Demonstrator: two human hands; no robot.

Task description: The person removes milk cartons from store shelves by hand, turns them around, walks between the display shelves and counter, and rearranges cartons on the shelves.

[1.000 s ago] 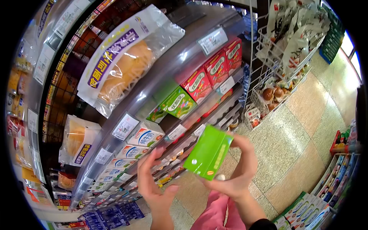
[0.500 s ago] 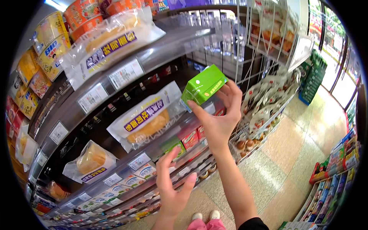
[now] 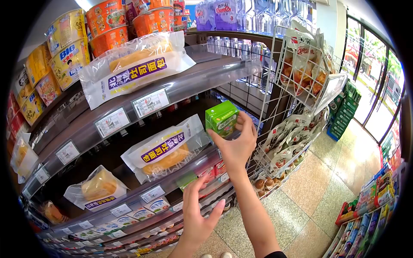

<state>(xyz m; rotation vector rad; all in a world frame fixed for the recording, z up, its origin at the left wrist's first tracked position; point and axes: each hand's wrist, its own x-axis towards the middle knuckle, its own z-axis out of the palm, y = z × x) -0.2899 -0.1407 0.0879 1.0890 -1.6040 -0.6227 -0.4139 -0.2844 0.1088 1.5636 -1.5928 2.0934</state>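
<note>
Between the thumb and fingers of my right hand (image 3: 236,146) is a small green carton (image 3: 221,118), held upright near the right end of the middle shelf. Its printed front and plain green top face me. Lower down, my left hand (image 3: 198,215) is raised in front of the lower shelves, holding nothing, thumb and fingers apart. Left of the carton, a wrapped loaf of bread (image 3: 167,150) lies on the middle shelf. A second bread pack (image 3: 97,189) sits farther left on that shelf.
A long wrapped bread (image 3: 137,64) lies on the upper shelf (image 3: 206,77), beside stacked instant noodle tubs (image 3: 71,60). Right of the shelf hangs a white wire rack (image 3: 301,86) with bagged food. Another goods shelf (image 3: 365,219) stands at the lower right, across the tiled floor (image 3: 318,189).
The green carton has turned in my right hand, so its printed front now shows. It has shifted left. My left hand stays open, and the view has tilted upward.
</note>
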